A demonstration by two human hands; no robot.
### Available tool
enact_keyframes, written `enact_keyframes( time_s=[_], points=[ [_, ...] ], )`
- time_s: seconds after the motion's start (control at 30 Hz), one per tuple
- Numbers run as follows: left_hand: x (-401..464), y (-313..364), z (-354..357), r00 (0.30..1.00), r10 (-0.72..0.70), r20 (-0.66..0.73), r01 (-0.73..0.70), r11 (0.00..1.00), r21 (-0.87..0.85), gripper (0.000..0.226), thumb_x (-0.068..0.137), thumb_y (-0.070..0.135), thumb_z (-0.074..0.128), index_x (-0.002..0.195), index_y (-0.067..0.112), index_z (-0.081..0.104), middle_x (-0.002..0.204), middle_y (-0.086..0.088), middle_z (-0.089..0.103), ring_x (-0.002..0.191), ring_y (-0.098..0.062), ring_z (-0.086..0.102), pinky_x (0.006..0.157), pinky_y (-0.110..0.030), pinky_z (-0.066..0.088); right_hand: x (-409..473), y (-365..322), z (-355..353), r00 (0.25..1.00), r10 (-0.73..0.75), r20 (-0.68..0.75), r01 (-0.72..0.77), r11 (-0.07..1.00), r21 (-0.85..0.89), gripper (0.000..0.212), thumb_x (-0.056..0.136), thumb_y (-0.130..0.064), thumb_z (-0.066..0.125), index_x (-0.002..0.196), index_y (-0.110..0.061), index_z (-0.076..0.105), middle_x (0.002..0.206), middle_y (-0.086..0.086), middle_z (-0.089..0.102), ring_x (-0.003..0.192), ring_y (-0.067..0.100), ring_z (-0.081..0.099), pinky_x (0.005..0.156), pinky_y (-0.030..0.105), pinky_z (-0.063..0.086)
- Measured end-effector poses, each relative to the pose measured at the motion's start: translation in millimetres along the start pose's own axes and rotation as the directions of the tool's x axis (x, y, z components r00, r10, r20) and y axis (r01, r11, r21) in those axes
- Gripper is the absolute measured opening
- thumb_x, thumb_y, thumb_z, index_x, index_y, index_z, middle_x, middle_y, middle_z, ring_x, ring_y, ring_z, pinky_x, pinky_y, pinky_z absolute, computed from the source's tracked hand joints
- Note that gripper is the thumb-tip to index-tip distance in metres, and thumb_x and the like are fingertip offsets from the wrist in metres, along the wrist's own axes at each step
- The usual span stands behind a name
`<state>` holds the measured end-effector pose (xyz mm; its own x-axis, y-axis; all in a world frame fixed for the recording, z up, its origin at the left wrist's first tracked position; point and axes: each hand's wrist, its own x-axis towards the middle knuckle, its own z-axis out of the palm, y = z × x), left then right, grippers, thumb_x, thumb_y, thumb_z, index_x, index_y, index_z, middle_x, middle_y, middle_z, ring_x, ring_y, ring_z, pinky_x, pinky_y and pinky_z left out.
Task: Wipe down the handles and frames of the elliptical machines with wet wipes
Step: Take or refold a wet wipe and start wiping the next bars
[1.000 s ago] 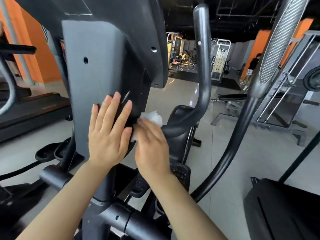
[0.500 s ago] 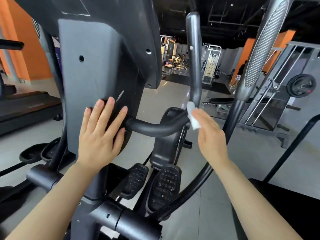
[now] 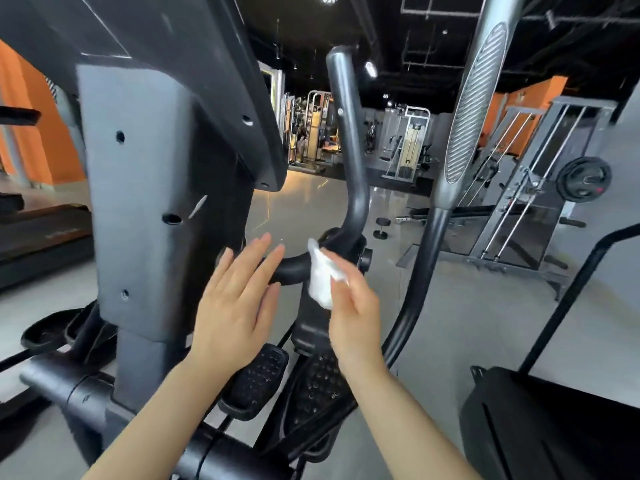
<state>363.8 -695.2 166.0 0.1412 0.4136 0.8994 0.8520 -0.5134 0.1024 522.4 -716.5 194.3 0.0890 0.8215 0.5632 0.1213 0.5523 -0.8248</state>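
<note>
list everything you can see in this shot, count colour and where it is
wet wipe: 1, white, pinched in the right hand against the curved handle
curved handle: 1, dark grey, centre, rising from the column
console column: 1, grey, left of centre
swing arm: 1, silver-grey with ribbed grip, right of centre
pedals: 2, black, studded, low centre
weight plate: 1, black, on the rack at far right
dumbbell: 1, black, on the floor behind the handle
treadmill: 1, black, far left
orange walls: left and right background
left hand: 1, fingers straight, in front of the handle's base
right hand: 1, holds the wipe
</note>
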Motion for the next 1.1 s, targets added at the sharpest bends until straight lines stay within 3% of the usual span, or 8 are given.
enact_keyframes(
  time_s=[0.17,0.23,0.33,0.5,0.63,0.73,1.0,1.1],
  points=[
    [1.8,14.3,15.8,0.997,-0.082,0.014,0.083,0.996,-0.042,0.040,0.097,0.022,0.045,0.126,0.002,0.063,0.131,-0.012,0.063,0.127,-0.025,0.053,0.112,-0.042,0.034,96.3,-27.3,-53.1,0.926,-0.145,-0.347,0.135,0.989,-0.052,0.034,0.103,-0.007,0.037,0.120,-0.023,0.062,0.115,-0.021,0.059,0.111,-0.011,0.052,0.108,0.020,0.038],
    [3.8,20.2,17.7,0.988,-0.149,-0.040,0.147,0.988,-0.040,0.041,0.096,0.024,0.045,0.119,0.001,0.068,0.126,-0.011,0.066,0.124,-0.024,0.055,0.112,-0.039,0.033,132.0,-45.6,-53.0,0.901,-0.300,-0.313,0.258,0.951,-0.170,0.039,0.100,0.000,0.036,0.130,-0.012,0.059,0.124,-0.016,0.057,0.112,-0.019,0.047,0.104,0.005,0.032],
    [6.5,31.6,18.7,0.970,-0.229,-0.075,0.226,0.973,-0.051,0.042,0.095,0.026,0.043,0.113,0.001,0.071,0.120,-0.011,0.068,0.121,-0.018,0.052,0.113,-0.025,0.026,178.2,-61.5,-39.0,0.897,-0.422,-0.130,0.360,0.869,-0.339,0.043,0.099,0.000,0.039,0.138,-0.010,0.052,0.143,-0.001,0.052,0.132,0.003,0.043,0.110,0.010,0.028],
    [13.5,28.2,14.3,0.980,-0.194,-0.055,0.196,0.980,0.031,0.037,0.097,0.025,0.044,0.106,0.007,0.075,0.111,-0.002,0.072,0.108,-0.016,0.064,0.102,-0.027,0.041,227.7,-65.2,-11.5,0.925,-0.377,0.050,0.352,0.799,-0.489,0.038,0.097,-0.055,0.042,0.115,-0.029,0.063,0.117,-0.017,0.062,0.110,0.001,0.054,0.103,0.033,0.039],
    [12.1,25.1,12.9,0.985,-0.158,-0.067,0.162,0.986,0.049,0.034,0.096,0.023,0.046,0.107,0.009,0.075,0.111,0.001,0.071,0.111,-0.009,0.058,0.102,-0.026,0.041,208.2,-16.9,-27.8,0.901,-0.406,0.151,0.420,0.734,-0.534,0.050,0.097,-0.004,0.037,0.146,-0.008,0.043,0.146,0.004,0.046,0.130,0.002,0.041,0.108,0.002,0.012],
    [10.6,22.9,18.2,0.986,-0.138,-0.096,0.145,0.988,0.061,0.033,0.097,0.021,0.046,0.107,0.008,0.075,0.111,0.001,0.071,0.112,-0.011,0.059,0.105,-0.029,0.041,180.0,32.1,-45.5,0.893,-0.420,0.159,0.431,0.704,-0.564,0.060,0.088,0.014,0.037,0.145,-0.002,0.041,0.151,0.015,0.041,0.138,0.023,0.038,0.109,0.001,0.010],
    [2.1,15.8,17.9,0.992,-0.122,-0.020,0.121,0.992,-0.016,0.038,0.098,0.025,0.045,0.121,0.005,0.068,0.128,-0.004,0.064,0.126,-0.017,0.053,0.115,-0.032,0.033,79.1,90.3,-26.8,0.971,-0.234,-0.050,0.199,0.904,-0.379,0.058,0.090,0.009,0.036,0.142,-0.016,0.049,0.147,-0.003,0.044,0.127,0.027,0.053,0.108,0.036,0.040],
    [-5.1,3.5,6.3,0.998,-0.020,0.052,0.021,0.999,-0.032,0.039,0.098,0.021,0.044,0.128,0.004,0.062,0.138,-0.008,0.057,0.134,-0.018,0.045,0.116,-0.033,0.032,44.8,77.3,-0.1,0.981,-0.026,-0.193,-0.012,0.981,-0.193,0.061,0.097,0.010,0.037,0.137,-0.036,0.045,0.136,-0.011,0.054,0.122,0.020,0.056,0.101,0.010,0.039]
  ],
)
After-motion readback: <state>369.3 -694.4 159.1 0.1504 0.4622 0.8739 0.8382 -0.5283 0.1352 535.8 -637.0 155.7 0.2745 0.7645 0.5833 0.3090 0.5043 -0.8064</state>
